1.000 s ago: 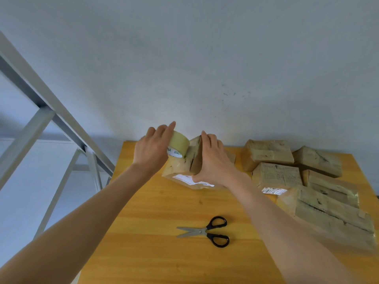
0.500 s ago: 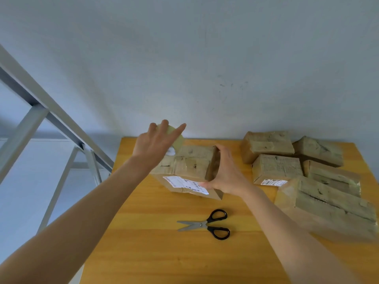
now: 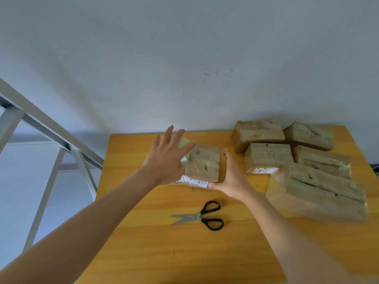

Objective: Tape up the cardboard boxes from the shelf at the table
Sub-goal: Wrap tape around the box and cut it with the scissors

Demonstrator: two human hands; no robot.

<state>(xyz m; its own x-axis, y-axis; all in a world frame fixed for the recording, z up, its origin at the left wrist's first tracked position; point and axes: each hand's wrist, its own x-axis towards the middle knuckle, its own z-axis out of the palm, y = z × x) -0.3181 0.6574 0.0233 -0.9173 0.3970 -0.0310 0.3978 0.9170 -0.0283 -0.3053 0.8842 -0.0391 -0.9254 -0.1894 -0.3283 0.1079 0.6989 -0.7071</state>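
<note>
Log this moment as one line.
left hand: fingers spread over tape | right hand: open against box | scissors: idle

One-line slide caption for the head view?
Left hand with tape roll and right hand bracket a box; scissors lie nearer.

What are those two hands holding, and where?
The right hand presses flat against the right side of the box. The left hand is spread open over the tape roll; whether it grips it cannot be told.
</note>
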